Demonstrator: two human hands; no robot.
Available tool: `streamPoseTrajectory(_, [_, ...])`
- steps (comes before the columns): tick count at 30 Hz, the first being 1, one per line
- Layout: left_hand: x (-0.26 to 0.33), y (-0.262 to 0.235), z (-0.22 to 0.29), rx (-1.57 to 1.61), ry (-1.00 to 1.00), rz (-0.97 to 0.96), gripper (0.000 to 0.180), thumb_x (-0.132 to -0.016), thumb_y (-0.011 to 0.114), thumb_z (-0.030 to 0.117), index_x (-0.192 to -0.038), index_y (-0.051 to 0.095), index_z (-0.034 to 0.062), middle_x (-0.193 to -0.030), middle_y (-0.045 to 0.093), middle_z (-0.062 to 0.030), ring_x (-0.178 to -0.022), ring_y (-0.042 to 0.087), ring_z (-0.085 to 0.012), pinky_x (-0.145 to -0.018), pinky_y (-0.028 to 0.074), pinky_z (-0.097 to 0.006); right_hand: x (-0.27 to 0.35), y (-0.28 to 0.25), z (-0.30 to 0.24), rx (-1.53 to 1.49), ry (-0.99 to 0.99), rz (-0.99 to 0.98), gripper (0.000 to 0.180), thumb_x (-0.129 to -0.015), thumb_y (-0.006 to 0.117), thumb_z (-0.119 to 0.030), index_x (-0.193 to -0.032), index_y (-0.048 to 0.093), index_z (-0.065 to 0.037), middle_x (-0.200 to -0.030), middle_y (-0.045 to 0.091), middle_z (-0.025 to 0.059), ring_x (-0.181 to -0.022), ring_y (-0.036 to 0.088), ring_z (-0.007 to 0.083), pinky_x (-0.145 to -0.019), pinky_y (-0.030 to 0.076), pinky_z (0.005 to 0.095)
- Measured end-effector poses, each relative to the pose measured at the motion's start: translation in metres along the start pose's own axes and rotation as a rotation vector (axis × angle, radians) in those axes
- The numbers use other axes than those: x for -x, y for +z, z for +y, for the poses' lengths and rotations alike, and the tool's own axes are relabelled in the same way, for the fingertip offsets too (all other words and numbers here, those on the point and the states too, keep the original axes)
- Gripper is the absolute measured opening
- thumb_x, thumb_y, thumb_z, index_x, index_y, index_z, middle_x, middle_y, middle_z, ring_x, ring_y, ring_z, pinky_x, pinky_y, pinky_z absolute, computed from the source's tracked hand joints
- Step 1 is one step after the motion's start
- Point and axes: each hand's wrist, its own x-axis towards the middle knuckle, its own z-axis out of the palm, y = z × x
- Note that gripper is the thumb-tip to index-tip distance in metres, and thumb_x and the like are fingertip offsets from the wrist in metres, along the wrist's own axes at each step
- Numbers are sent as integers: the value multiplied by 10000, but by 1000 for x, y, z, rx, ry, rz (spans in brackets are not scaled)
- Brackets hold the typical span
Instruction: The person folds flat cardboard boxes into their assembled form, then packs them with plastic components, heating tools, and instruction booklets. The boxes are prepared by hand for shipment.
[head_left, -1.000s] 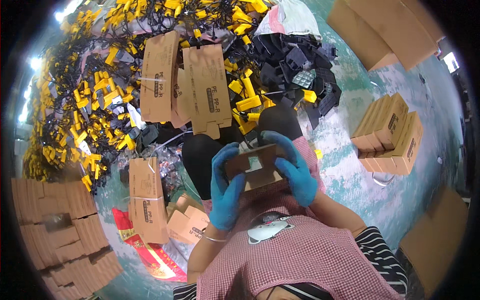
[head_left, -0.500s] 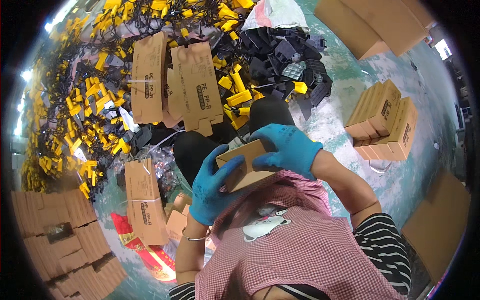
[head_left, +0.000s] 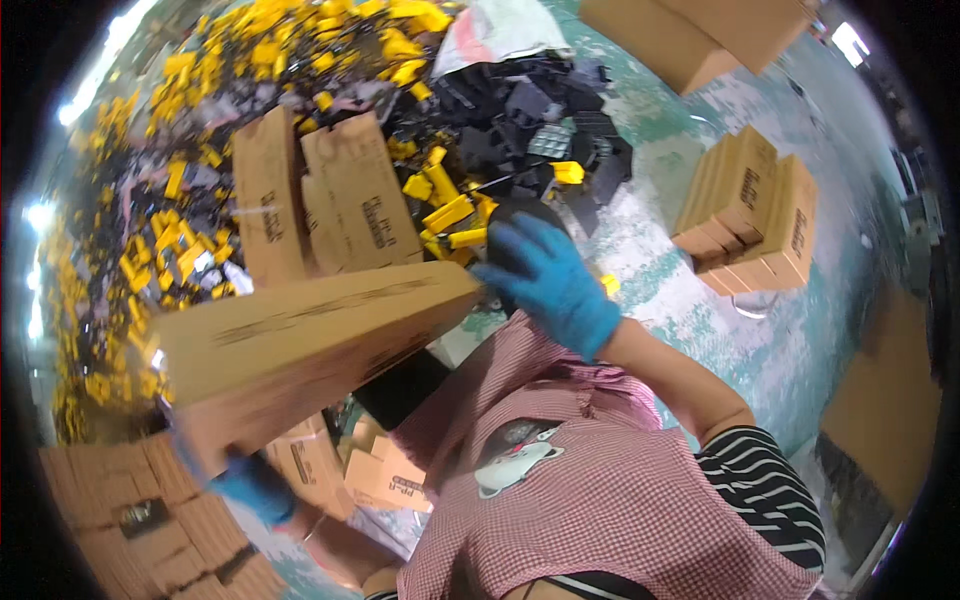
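A closed brown cardboard box [head_left: 300,350] fills the left middle of the view, tilted and swung out to my left. My left hand [head_left: 250,485], in a blue glove, grips its lower left end from underneath. My right hand [head_left: 550,280], also blue-gloved, hovers with fingers spread just past the box's right end, above my dark-trousered knee. It holds nothing. My pink checked apron and striped sleeve fill the bottom.
A stack of closed brown boxes [head_left: 110,530] sits at the lower left. Flat cartons [head_left: 320,200] lie on a heap of yellow and black plastic parts [head_left: 200,150]. More stacked boxes [head_left: 755,215] stand on the green floor at right; folded cartons [head_left: 385,470] lie by my legs.
The box was held in both hands before my chest. My left hand has now swung it out to the left, toward the stack, and my right hand has come off it.
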Motion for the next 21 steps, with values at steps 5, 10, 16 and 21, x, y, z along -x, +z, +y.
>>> streamPoseTrajectory(5, [-45, -32, 16, 580, -589, 165, 706, -1049, 299, 548, -1563, 269, 65, -1592, 317, -154, -1449, 327, -320, -1196, 270, -475, 7, 24, 28, -297, -129, 157, 443, -847, 668, -186, -1288, 630, -163, -1247, 600, 72, -1126, 607, 276, -936, 519, 451])
streamPoseTrajectory(10, [-41, -50, -8, -132, -407, -203, 491, -1068, 419, 258, -1462, 442, -33, -1483, 486, -169, -1297, 505, -265, -1102, 392, -395, 42, 9, 28, -1310, 660, -166, 333, -1018, 585, -306, -1223, 683, -62, -1062, 705, 46, -942, 677, 125, -824, 573, 309])
streamPoseTrajectory(16, [-37, -3, 11, -566, -642, -288, 381, -1011, 591, 254, -1315, 631, 28, -1139, 705, -109, -1017, 648, -149, -877, 514, -283, 114, 138, 173, -639, 1098, 188, 302, -930, 625, -246, -1186, 701, -105, -1096, 716, 177, -968, 701, 335, -870, 548, 406])
streamPoseTrajectory(21, [-3, 12, 99, -388, -67, -606, 765, -808, 757, 419, -1420, 510, 31, -1322, 567, -204, -1184, 541, -342, -1007, 416, -467, 189, 216, 314, 130, 1251, -105, 506, -841, 601, -194, -1342, 600, -124, -1347, 603, 165, -1234, 575, 337, -1063, 452, 418])
